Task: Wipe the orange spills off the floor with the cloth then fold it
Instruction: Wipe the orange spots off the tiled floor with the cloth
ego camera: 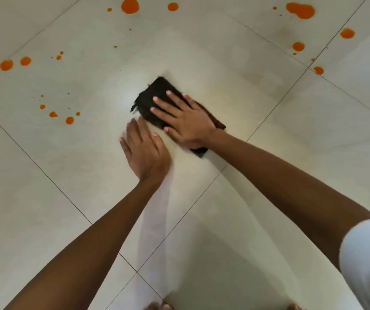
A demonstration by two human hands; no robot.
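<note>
A dark brown cloth (155, 95), bunched into a rough rectangle, lies on the pale tiled floor (201, 52) in the middle of the view. My right hand (184, 120) presses flat on it with the fingers spread and straight. My left hand (145, 151) rests flat on the bare tile just left of the cloth, its fingertips near the cloth's edge. Orange spills dot the floor: a big drop (130, 6) at the top, a large blot (300, 10) at the top right, drops (6, 65) at the far left and a cluster (69, 120) left of my hands.
More orange drops (298, 46) run down the right side towards a tile joint (318, 70). Faint wet smears mark the tile at the upper right. My white sleeve (367, 260) shows at the lower right, and my toes (159, 306) at the bottom edge.
</note>
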